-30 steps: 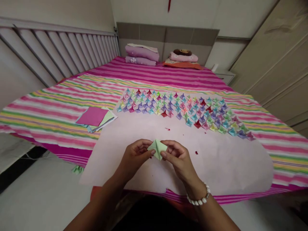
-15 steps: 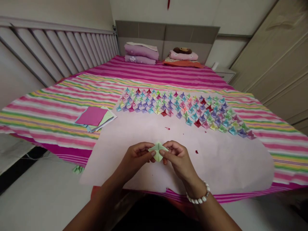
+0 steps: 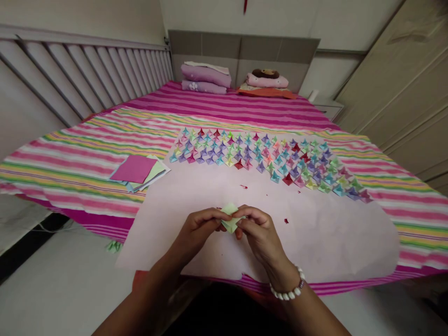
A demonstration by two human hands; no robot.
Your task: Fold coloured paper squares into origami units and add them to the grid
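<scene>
Here we are, starting in the upper left of the frame with a pale railing (image 3: pixel 105 74) that slants in toward the bed. Below it we have the striped cover (image 3: pixel 70 158), all pink, yellow, green and white, and down in the lower left a little bunch of green folds (image 3: pixel 114 246) sits on the floor. Just left of centre we spot a stack of square papers (image 3: pixel 135 169), a bright pink one on top, blue and pale green peeking out beneath. Above, we find lilac blankets (image 3: pixel 206 77) piled against the grey headboard (image 3: pixel 245 51).

Now, to the middle! Our left hand (image 3: pixel 198 228) pinches one side of a green paper (image 3: pixel 230 224), folded small and pointed at the bottom, right there in the lower centre of the frame. Our right hand (image 3: pixel 261 233) grips its other side, so both hands are close together, clamped on that one piece over the pale sheet (image 3: pixel 322 238).

Behind them, across the centre and off to the right, we get rows of coloured paper folds (image 3: pixel 247 151). A red scrap (image 3: pixel 286 221) lies right of the hands, and a white bracelet (image 3: pixel 289 295) rings our right wrist. Far right, we finish at a cream wardrobe (image 3: pixel 395 84).
</scene>
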